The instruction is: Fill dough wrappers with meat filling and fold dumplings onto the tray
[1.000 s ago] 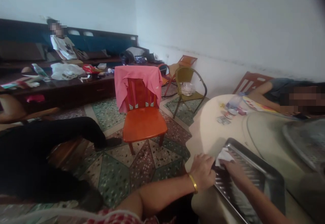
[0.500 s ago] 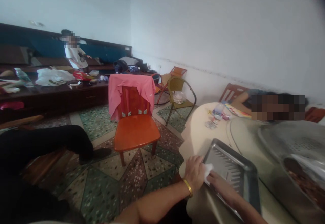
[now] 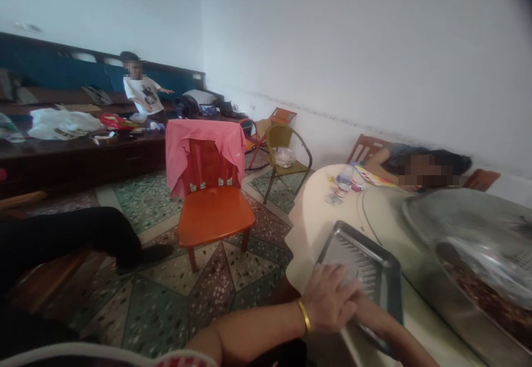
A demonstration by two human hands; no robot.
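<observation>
The left hand [image 3: 332, 296], right of centre in the lower part of the frame, lies palm down with its fingers loosely bent and meeting the right hand [image 3: 361, 304], whose arm comes in from the lower right. The right hand is mostly covered — whether it is closed on something cannot be told, nor can I tell what is under the left palm. A gold bracelet [image 3: 304, 317] circles the left wrist.

The tray [image 3: 393, 292] lies directly beneath both hands and reaches beyond them toward the upper right, its dark rim and ridged floor showing past the fingers. It rests on the cream-covered table [image 3: 311, 203], near the edge on the left. A large metal basin [image 3: 451, 295] with brown contents fills the right of the frame, beside the tray — the two stand apart. At the table's far side, small packets [image 3: 343, 187] lie well beyond the hands.
</observation>
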